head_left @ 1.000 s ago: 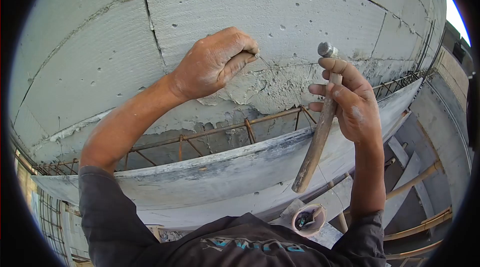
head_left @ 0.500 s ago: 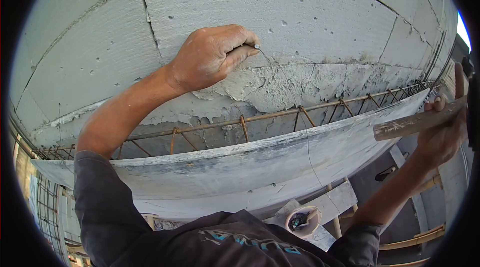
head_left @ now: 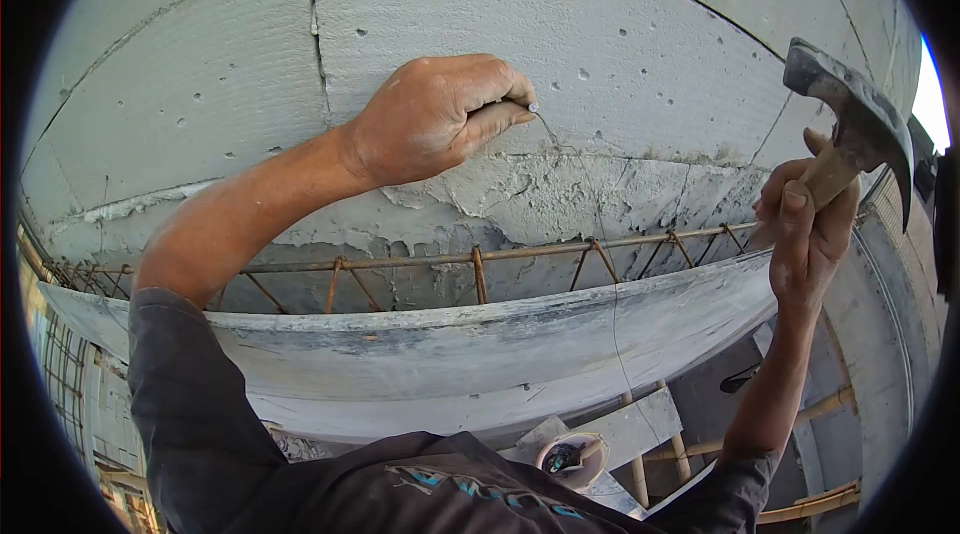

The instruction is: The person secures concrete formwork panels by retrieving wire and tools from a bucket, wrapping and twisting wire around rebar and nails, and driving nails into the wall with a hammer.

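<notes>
My left hand (head_left: 435, 119) is closed in a pinch on a nail (head_left: 533, 108), its round head showing at the fingertips against the grey block wall (head_left: 450, 9). From the nail a thin dark wire (head_left: 616, 334) hangs down past the rebar and over the board. Held up at the right, my right hand (head_left: 802, 234) is wrapped round the wooden handle of a claw hammer (head_left: 850, 99). The hammer's metal head is raised, apart from the wall and the nail. The nail's shank is mostly hidden by my fingers.
Below the blocks, a rusty rebar cage (head_left: 400, 262) runs along the wall behind a long pale formwork board (head_left: 480, 349). Lower down are a bucket (head_left: 590, 459) with dark contents, wooden planks (head_left: 635, 429) and bamboo poles (head_left: 820, 504).
My right hand has lifted the hammer and turned it, so its head now shows. My left hand still pinches the nail at the wall. The view has shifted slightly.
</notes>
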Motion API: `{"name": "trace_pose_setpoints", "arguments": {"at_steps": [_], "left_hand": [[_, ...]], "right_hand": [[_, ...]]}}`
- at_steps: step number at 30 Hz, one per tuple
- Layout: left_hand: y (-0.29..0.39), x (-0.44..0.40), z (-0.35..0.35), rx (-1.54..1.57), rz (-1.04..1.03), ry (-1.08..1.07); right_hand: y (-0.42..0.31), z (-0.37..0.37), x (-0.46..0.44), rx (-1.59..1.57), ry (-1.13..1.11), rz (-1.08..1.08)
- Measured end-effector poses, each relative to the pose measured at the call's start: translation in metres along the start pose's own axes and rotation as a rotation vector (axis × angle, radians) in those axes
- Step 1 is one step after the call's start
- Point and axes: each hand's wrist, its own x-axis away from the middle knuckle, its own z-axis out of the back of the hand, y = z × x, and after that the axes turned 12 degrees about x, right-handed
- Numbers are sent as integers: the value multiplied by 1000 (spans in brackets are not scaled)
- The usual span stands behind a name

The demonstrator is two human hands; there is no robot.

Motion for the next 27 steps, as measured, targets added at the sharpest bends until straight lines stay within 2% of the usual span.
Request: {"name": "trace_pose_setpoints", "arguments": {"at_steps": [1, 2, 4, 5, 6, 9, 10, 12, 14, 17, 18, 20, 23, 25, 27], "left_hand": [[0, 0, -1, 6, 0, 2], [0, 0, -1, 14, 0, 6], [0, 0, -1, 9, 5, 4], [-1, 0, -1, 7, 9, 2], [0, 1, -2, 9, 6, 5], [-2, 0, -2, 2, -11, 14], [-3, 1, -2, -1, -14, 12], [-3, 2, -1, -29, -7, 0], [1, 1, 1, -80, 12, -14], [-4, 2, -4, -70, -61, 39], [-5, 1, -4, -63, -53, 36], [-4, 2, -4, -45, -27, 24], [-4, 2, -4, -56, -41, 34], [-6, 2, -2, -152, -7, -10], [-1, 3, 1, -260, 86, -115]], "right_hand": [[1, -2, 5, 93, -118, -39], [1, -12, -1, 234, -154, 177], [-13, -28, -7, 384, -322, 193], [-23, -32, -6, 391, -452, -9], [-30, -36, -9, 387, -497, -40], [-30, -47, -14, 227, -204, 336], [-21, -48, -8, 36, -223, 320], [-15, -52, -4, 71, -262, 348], [-30, -52, -14, 479, -594, 177], [-44, -54, -16, 481, -595, -53], [-35, -52, -11, 417, -552, -22], [-34, -50, -8, 320, -289, 177], [-27, -50, -6, -57, -129, 286], [-21, -56, -2, 116, -174, 286], [-27, -62, 1, 382, -328, 275]]}}
